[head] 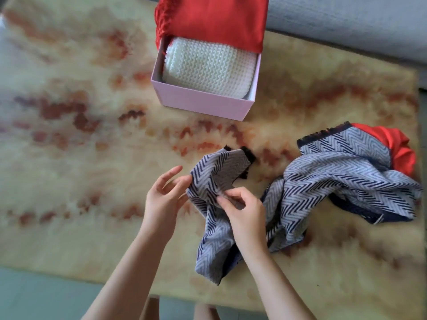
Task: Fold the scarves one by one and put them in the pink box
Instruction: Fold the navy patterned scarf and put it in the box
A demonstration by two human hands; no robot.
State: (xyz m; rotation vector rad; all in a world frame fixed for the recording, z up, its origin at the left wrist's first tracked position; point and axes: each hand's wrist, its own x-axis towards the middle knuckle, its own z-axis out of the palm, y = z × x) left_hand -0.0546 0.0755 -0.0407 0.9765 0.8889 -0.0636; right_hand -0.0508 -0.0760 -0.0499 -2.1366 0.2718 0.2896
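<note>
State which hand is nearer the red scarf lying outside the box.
Right. The right hand, pinching the zigzag scarf, sits left of the red scarf; the left hand is farther left, beyond it.

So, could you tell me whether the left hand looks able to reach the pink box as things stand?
Probably yes: only bare table lies between the left hand and the pink box, and its fingers look relaxed beside the chevron scarf.

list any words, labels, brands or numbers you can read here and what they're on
No readable text anywhere.
pink box: its near wall is plain.
chevron scarf: a small pale mark on its dark hem, too small to read.
</note>
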